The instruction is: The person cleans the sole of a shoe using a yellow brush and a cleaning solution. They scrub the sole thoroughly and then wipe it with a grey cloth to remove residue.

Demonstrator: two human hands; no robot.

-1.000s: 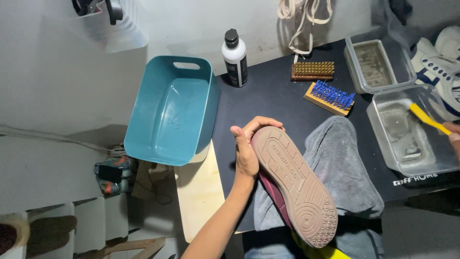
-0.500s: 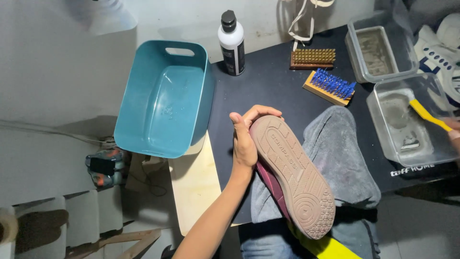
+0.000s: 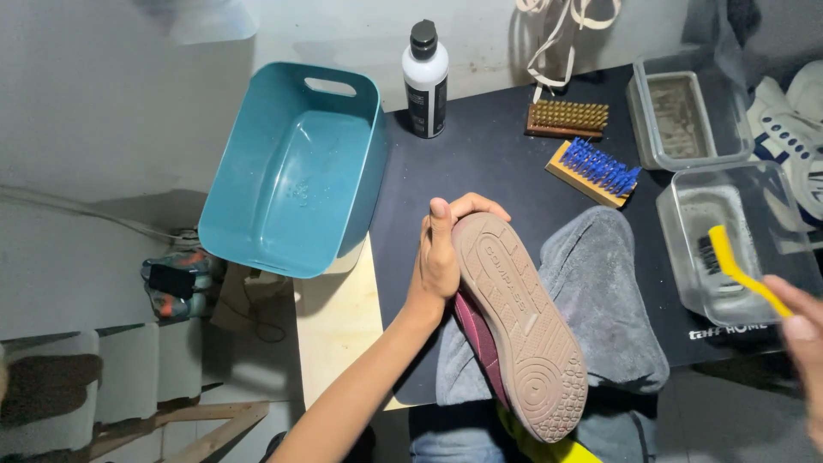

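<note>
Beside the matt black table mat [image 3: 489, 163], the teal plastic tub [image 3: 291, 171] looks smooth and glossy; the shoe [image 3: 519, 321] shows a rough, patterned rubber sole against soft grey cloth [image 3: 609, 300].

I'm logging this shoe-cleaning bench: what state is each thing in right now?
Shoe: sole up, held by left hand.
Yellow brush: held by right hand, bristles in the clear container.
Bottle: upright, capped.
Teal tub: tilted, empty.
Grey towel: spread under shoe.
</note>
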